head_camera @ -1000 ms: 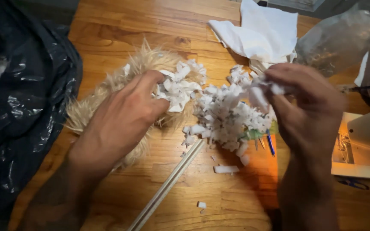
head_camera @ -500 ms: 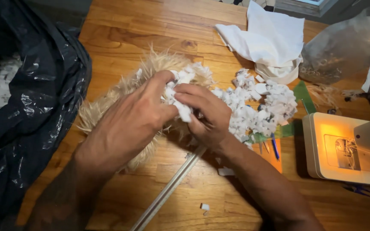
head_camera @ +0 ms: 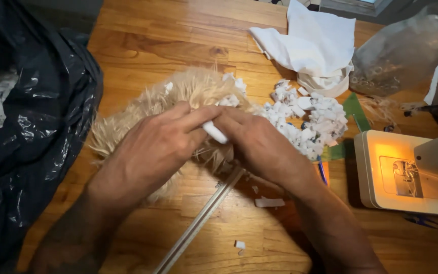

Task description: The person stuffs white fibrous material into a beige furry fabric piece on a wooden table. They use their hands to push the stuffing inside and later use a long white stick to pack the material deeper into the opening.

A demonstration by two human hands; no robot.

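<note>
Centre of frame: left hand (head_camera: 153, 147) and right hand (head_camera: 264, 147) meet over tan fur fabric (head_camera: 178, 101), fingers closed together on a white foam piece (head_camera: 214, 132). Foam scraps (head_camera: 310, 122) lie upper right; sewing machine (head_camera: 406, 172) far right.

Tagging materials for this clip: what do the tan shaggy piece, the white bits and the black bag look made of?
Tan shaggy piece: looks like long-pile faux fur, matte, with loose strands at the edges. White bits: probably foam or batting scraps, matte, torn into irregular chunks; can't settle which. Black bag: thin plastic film, glossy, with crinkled highlights.
</note>
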